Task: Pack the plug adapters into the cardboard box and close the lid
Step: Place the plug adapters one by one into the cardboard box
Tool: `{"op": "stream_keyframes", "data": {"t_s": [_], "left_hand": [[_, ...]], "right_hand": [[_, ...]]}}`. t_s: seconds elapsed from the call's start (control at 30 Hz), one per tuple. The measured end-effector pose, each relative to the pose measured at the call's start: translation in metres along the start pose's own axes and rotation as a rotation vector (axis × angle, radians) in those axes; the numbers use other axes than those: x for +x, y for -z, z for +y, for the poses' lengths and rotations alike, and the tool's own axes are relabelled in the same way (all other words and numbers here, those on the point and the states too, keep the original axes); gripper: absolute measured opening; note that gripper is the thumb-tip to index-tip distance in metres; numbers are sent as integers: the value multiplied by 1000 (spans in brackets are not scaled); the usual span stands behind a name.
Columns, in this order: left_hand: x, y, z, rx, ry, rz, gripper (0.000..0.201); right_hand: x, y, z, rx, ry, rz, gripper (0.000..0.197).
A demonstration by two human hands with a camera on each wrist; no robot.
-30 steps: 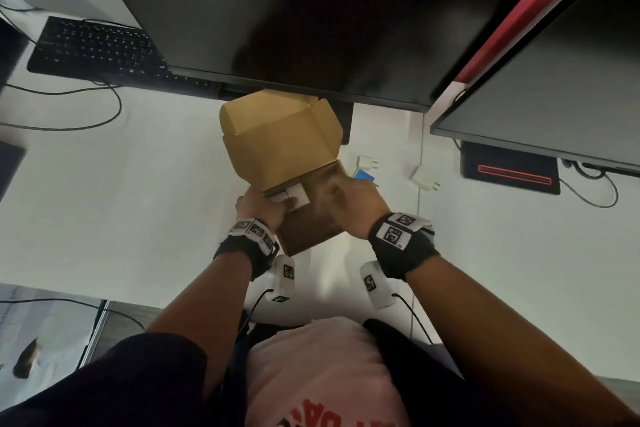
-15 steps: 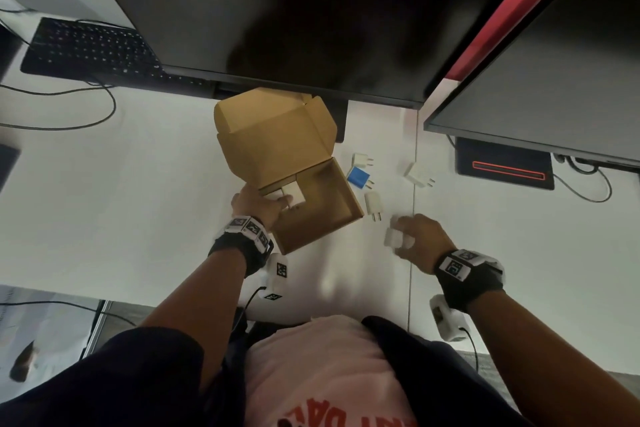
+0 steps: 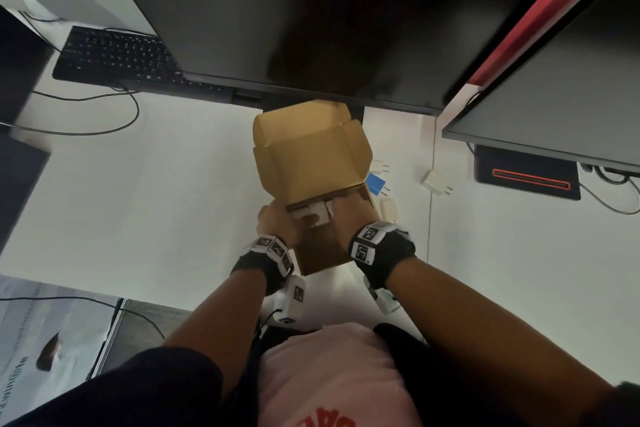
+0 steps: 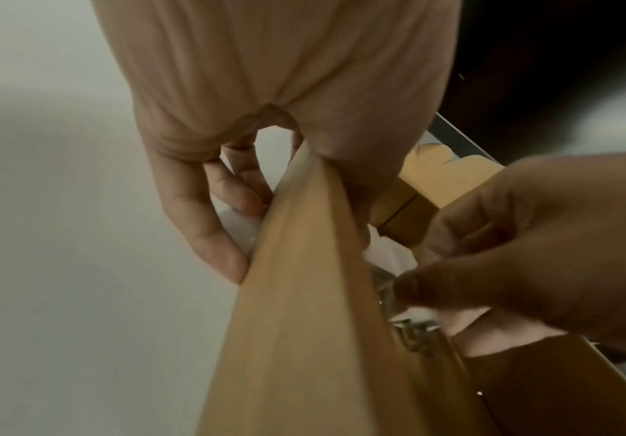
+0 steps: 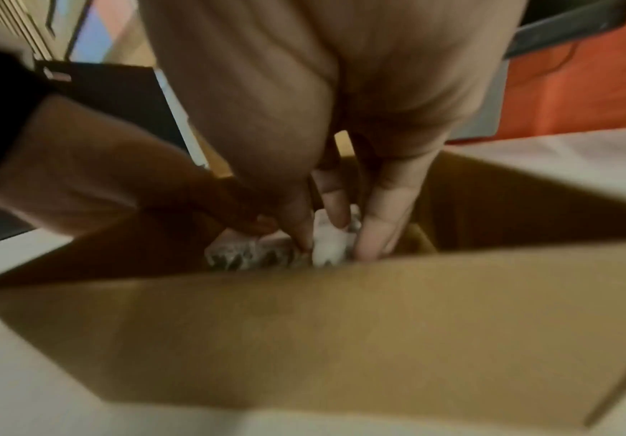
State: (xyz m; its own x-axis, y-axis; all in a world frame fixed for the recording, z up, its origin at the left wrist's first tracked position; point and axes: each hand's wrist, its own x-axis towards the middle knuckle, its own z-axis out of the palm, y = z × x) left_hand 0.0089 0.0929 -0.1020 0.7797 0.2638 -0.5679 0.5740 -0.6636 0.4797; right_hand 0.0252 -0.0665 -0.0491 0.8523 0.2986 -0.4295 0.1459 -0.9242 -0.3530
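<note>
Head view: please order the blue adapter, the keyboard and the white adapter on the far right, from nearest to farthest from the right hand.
1. Blue adapter, just beyond the right hand, beside the box.
2. White adapter, farther right.
3. Keyboard, far left, under the monitor.

Both forearms reach forward side by side, each wrist wrapped in a black band with white tags. The left hand [image 3: 277, 224] clamps the near-left wall of the cardboard box [image 3: 322, 250], fingers outside, thumb hooked over the rim. The right hand [image 5: 341, 165] dips into the box, thumb and fingers pinching a white plug adapter [image 5: 332, 244] low inside.
</note>
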Motion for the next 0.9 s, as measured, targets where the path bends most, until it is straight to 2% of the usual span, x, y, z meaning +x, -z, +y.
{"op": "stream_keyframes", "data": {"t_s": [0.07, 0.17, 0.3, 0.37, 0.43, 0.5, 0.53, 0.57, 0.6, 0.67, 0.73, 0.8, 0.9], "left_hand": [[2, 0, -2, 3, -10, -3, 55], [4, 2, -3, 12, -25, -3, 53], [6, 1, 0, -4, -23, -10, 54], [6, 1, 0, -13, -15, -8, 57], [7, 1, -1, -21, -15, -10, 58], [7, 0, -2, -29, -12, -14, 62], [7, 1, -2, -36, -6, -16, 66], [8, 0, -3, -39, -4, -19, 70], [8, 0, -3, -37, -5, -22, 73], [9, -1, -5, -39, -2, -28, 78], [9, -1, -5, -43, 7, -22, 85], [9, -1, -5, -38, 13, -19, 82], [8, 0, -3, -32, 2, -4, 67]], "right_hand": [[-1, -7, 0, -51, -44, -72, 22], [-2, -3, 6, -19, -42, -36, 12], [-13, 11, 22, 99, 56, -19, 23], [-19, 20, 31, 196, 107, 109, 16], [-16, 28, 46, 259, 70, 268, 20], [-8, 38, 66, 258, -72, 391, 20], [-3, 44, 76, 210, -178, 402, 15], [2, 47, 89, 139, -299, 364, 19], [5, 50, 100, 65, -424, 280, 31], [7, 55, 120, -42, -569, 147, 52], [5, 54, 139, -90, -565, 69, 58], [3, 47, 152, -88, -505, 18, 57], [-2, 38, 155, -12, -416, 103, 49]]}}
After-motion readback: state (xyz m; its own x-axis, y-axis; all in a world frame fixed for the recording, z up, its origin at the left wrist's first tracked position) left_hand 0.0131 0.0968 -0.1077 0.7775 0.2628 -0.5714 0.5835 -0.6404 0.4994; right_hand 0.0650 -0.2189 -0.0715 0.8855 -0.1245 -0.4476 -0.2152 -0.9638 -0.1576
